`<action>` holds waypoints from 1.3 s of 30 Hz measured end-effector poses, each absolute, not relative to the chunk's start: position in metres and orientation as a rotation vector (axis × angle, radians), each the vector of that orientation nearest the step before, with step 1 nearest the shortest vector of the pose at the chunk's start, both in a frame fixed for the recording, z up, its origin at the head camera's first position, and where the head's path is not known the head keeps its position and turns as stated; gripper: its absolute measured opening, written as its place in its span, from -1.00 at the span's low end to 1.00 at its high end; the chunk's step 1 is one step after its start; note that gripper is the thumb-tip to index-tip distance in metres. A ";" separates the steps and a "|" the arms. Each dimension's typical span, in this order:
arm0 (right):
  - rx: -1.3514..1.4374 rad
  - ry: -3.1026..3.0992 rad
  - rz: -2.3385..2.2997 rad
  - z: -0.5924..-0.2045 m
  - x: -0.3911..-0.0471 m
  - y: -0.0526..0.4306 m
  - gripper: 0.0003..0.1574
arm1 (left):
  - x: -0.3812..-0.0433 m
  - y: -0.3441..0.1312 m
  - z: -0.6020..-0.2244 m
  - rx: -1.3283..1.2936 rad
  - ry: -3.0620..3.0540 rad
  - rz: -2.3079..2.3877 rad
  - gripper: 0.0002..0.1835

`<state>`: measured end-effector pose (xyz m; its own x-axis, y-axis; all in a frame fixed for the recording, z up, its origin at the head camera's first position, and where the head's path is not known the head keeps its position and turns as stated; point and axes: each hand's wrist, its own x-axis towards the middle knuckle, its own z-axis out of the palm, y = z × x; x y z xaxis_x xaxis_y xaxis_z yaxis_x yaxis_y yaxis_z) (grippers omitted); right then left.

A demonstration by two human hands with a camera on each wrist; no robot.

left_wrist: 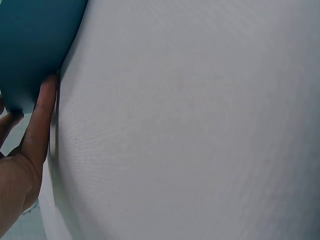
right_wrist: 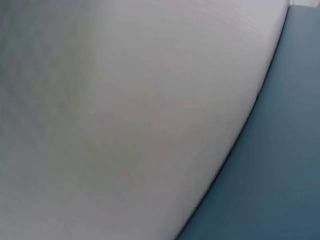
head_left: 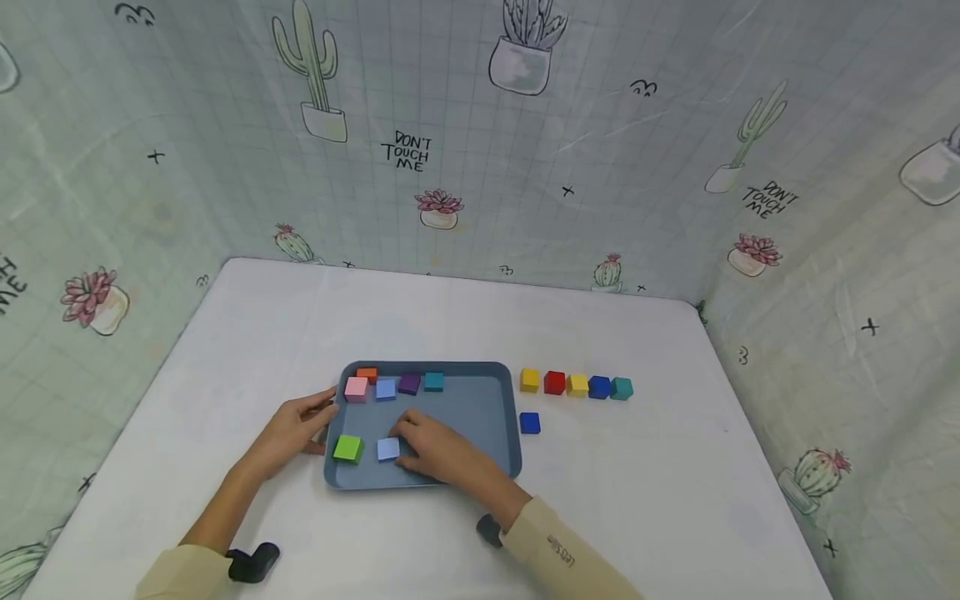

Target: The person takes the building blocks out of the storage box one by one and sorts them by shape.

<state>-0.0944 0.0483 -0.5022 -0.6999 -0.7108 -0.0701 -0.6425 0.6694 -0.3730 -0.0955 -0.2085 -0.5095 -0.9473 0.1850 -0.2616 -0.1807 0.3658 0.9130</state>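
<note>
A blue-grey tray (head_left: 480, 417) with a raised rim lies on the white table. My left hand (head_left: 291, 433) rests fingertips against its left wall, fingers extended; the left wrist view shows a straight finger (left_wrist: 42, 115) along the tray's outer side. Over the front half of the tray, my right hand (head_left: 435, 447) pinches a light blue cube (head_left: 387, 450) at its right end, between thumb and forefinger. A green cube (head_left: 348, 448) sits left of it in the front left corner. The right wrist view holds only table and tray side (right_wrist: 270, 165), no hand.
Along the tray's back left are orange (head_left: 367, 374), pink (head_left: 356, 390), light blue (head_left: 386, 390), purple (head_left: 409, 383) and teal (head_left: 434, 382) cubes. Right of the tray, a row of several cubes starts with a yellow one (head_left: 529, 380); a blue cube (head_left: 530, 423) lies nearer.
</note>
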 end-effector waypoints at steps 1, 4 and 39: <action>-1.093 2.676 -0.475 -0.502 -0.095 0.049 -0.54 | -0.096 -0.208 -0.510 0.003 2.311 1.607 -0.35; -1.074 2.660 -0.486 -0.499 -0.099 0.052 -0.55 | -0.095 -0.209 -0.510 0.005 2.308 1.608 -0.35; -0.911 2.656 -0.759 -0.462 -0.104 0.131 -0.52 | -0.095 -0.209 -0.508 0.016 2.302 1.617 -0.33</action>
